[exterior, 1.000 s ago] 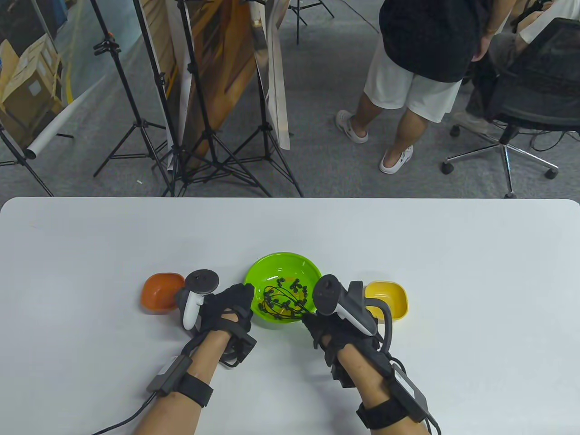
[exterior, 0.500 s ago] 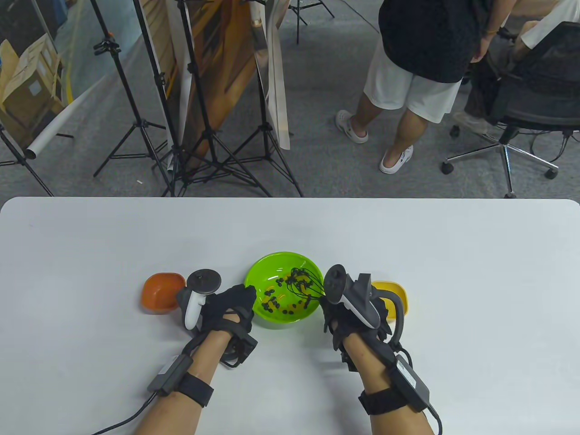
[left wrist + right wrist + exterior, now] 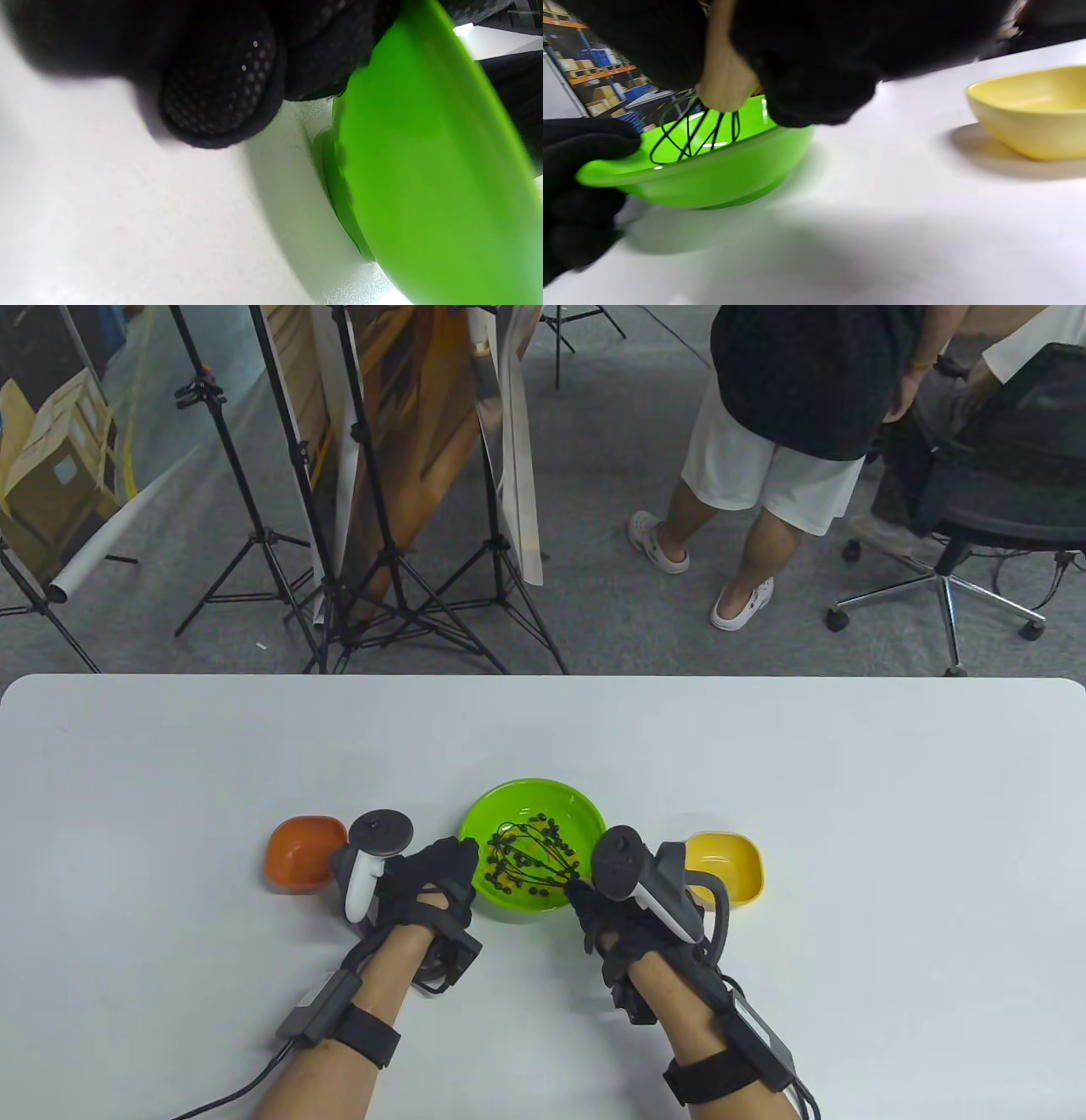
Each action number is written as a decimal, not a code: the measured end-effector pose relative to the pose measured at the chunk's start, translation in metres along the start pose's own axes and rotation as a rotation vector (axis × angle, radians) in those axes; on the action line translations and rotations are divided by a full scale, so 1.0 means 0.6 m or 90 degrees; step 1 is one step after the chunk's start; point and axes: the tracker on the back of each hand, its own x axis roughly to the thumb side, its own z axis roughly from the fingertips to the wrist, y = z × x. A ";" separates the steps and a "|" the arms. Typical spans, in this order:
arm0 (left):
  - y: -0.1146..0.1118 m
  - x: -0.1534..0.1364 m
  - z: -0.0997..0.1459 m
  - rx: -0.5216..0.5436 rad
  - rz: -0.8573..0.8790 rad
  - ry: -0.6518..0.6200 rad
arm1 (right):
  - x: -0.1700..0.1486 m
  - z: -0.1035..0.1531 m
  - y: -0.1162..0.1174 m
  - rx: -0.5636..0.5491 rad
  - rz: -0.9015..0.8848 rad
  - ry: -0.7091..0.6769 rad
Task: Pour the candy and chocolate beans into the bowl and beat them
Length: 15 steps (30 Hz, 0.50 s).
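As the black wire whisk [image 3: 528,861] swings back to frame-left in the green bowl [image 3: 585,806], beating continues: right hand [image 3: 619,912] fingers wrap its wooden handle [image 3: 723,80]; left hand [image 3: 428,882] grips the rim.

We see a green bowl [image 3: 533,802] of smooth, shiny plastic w/ bright glints. The yellow bowl [image 3: 1031,112] looks like plastic too, less shiny. The whisk [image 3: 689,131] has thin black wire loops & a pale wood handle. Gloves on the left hand [image 3: 220,91] are black cloth w/ tiny dots. The tabletop [image 3: 764,763] is white & matt.
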 end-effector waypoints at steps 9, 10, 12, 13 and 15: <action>-0.002 0.003 0.002 0.004 -0.010 -0.001 | -0.018 0.017 -0.043 -0.042 0.107 0.050; -0.002 0.003 0.002 0.003 -0.009 -0.002 | -0.022 0.013 -0.044 -0.045 0.107 0.061; -0.002 0.002 0.002 0.002 -0.007 -0.004 | -0.027 0.006 -0.043 -0.048 0.096 0.079; -0.002 0.002 0.002 0.001 -0.007 -0.004 | -0.028 0.003 -0.041 -0.052 0.094 0.085; -0.002 0.002 0.002 0.002 -0.008 -0.003 | -0.030 -0.003 -0.033 -0.057 0.088 0.097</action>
